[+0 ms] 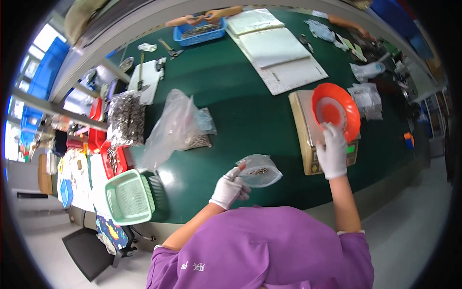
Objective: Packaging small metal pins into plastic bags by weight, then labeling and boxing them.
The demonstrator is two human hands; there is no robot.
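My gloved left hand (230, 189) pinches the edge of a clear plastic bag (270, 179) just in front of my body. Small metal parts (259, 171) lie inside the bag. To the right, my gloved right hand (333, 153) grips the near rim of a red bowl (353, 111), fingers over the inside and thumb outside; the fingertips are partly hard to make out. Beneath the bowl is a beige digital scale (301, 126) with a lit green display. No parts can be made out in the bowl.
Left of me stand a pale green basket (129, 197), a red tray (113, 159) of parts, a large bag of metal pieces (126, 118) and a crumpled clear bag (168, 127). Papers (274, 48) lie ahead. Across the table, another person's hands (204, 18) work above a blue basket (199, 38).
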